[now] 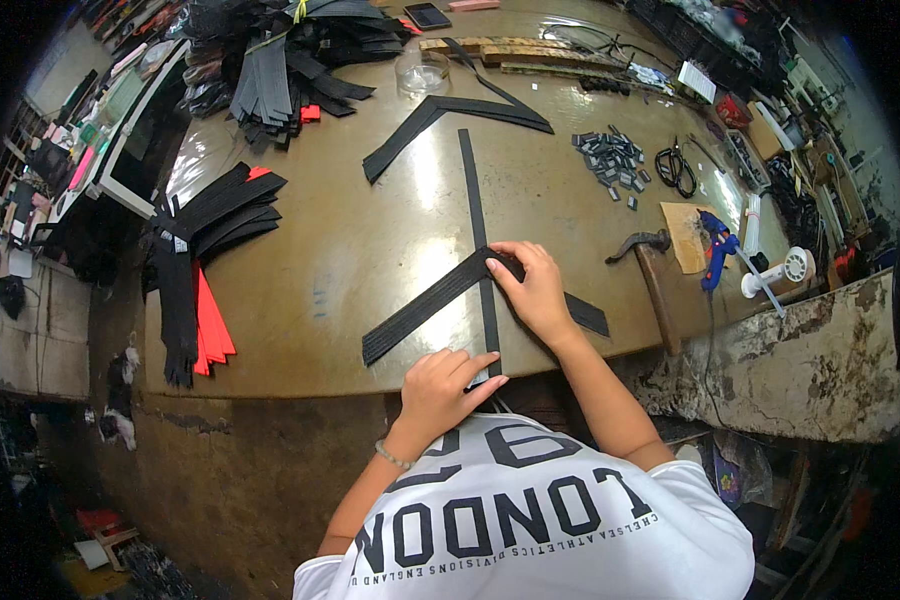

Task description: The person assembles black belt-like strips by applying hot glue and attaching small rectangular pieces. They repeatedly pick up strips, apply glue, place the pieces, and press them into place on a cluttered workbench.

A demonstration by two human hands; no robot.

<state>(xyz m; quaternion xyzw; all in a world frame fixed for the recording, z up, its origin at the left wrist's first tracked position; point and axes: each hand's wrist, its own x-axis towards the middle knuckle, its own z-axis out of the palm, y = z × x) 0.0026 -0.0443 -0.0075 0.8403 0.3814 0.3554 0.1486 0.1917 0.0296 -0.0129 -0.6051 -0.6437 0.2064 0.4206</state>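
Note:
A wide black ribbed strap [425,305], bent into a V with its point away from me, lies near the table's front edge. Running lengthwise across its bend is a narrow dark strap [473,190]. My right hand [535,290] presses down at the bend, thumb and fingertips on the wide strap beside the crossing. Close to the table edge, my left hand [435,388] has thumb and index finger closed round the near end of the narrow strap. A small whitish piece shows under those fingers. Farther off lies another bent black strap [440,110] with a narrow one.
Black and red strap bundles [210,230] lie at left, with a larger dark pile [290,70] behind. On the right are small metal buckles [610,157], black scissors [676,170], a hammer [657,290], a blue glue gun [718,245] and a white spool [795,265].

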